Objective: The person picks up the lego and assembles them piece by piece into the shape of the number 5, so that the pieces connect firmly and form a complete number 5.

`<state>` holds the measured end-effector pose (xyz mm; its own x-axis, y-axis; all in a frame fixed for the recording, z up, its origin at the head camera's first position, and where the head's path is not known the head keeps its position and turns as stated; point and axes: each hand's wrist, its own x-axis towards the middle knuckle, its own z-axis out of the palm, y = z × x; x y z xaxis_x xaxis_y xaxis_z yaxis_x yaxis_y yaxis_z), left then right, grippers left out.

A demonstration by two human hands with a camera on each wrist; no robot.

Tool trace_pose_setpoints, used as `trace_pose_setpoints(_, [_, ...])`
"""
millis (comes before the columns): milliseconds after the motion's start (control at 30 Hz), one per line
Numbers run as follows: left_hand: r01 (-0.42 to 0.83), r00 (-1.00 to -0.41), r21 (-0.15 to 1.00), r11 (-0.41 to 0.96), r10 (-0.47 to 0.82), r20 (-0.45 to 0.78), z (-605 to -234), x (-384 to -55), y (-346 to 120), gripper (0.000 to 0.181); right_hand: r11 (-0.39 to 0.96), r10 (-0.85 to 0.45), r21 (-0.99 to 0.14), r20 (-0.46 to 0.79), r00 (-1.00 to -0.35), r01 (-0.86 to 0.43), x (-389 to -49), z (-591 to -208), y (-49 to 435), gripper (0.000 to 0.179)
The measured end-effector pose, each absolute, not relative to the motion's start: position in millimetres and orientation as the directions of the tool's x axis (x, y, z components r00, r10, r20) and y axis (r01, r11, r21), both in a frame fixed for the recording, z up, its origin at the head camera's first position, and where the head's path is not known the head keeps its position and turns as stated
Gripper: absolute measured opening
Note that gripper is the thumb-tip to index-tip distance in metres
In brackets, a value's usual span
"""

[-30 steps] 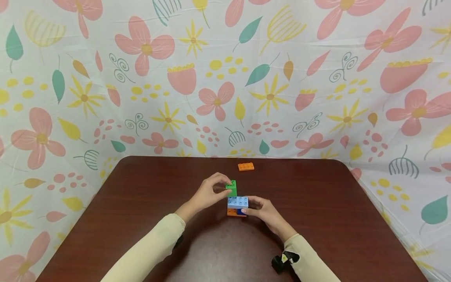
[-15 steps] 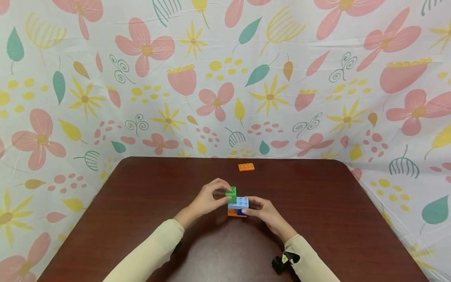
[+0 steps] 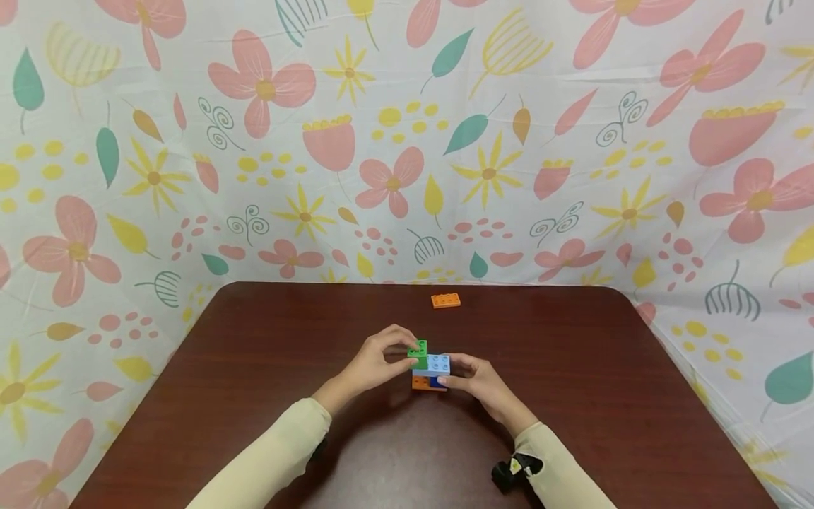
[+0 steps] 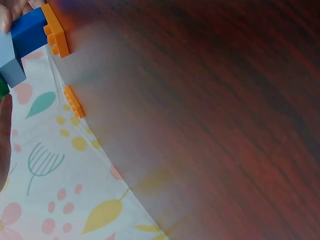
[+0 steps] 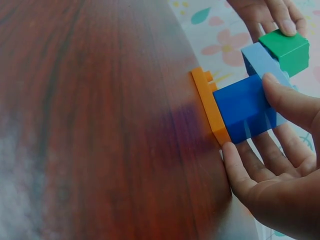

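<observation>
Between thumb and fingers, my left hand [image 3: 374,362] pinches a green building block [image 3: 418,362]. The block sits on the left end of a light blue block [image 3: 440,365]. Beneath, a dark blue block [image 5: 245,110] joins the light blue one to an orange studded plate [image 5: 210,107] standing on the table. From the right, my right hand [image 3: 485,387] grips this stack, its thumb on the dark blue block and fingers behind. In the right wrist view, the green block rests against the light blue block's studded face; whether it is fully pressed on cannot be told.
Another orange studded plate [image 3: 446,300] lies alone near the far edge of the dark wooden table [image 3: 305,311]. Behind it hangs a flower-patterned cloth [image 3: 394,106]. A black device [image 3: 509,472] is strapped at the right wrist.
My left hand has lowered the green block from above the stack onto the light blue block's left end. My right hand has kept its grip on the stack.
</observation>
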<state>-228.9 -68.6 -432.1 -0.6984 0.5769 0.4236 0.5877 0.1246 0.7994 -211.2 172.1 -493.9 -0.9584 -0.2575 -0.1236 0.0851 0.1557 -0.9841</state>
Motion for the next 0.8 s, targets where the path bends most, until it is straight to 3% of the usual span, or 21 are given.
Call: trace_pose_setpoints(800, [0.571,-0.666,0.808,0.144,0.657,0.354,-418,-231,-65,0.013,0.145,-0.249,-0.984,-0.134,-0.959,0.100,-211,-495,173,0.054])
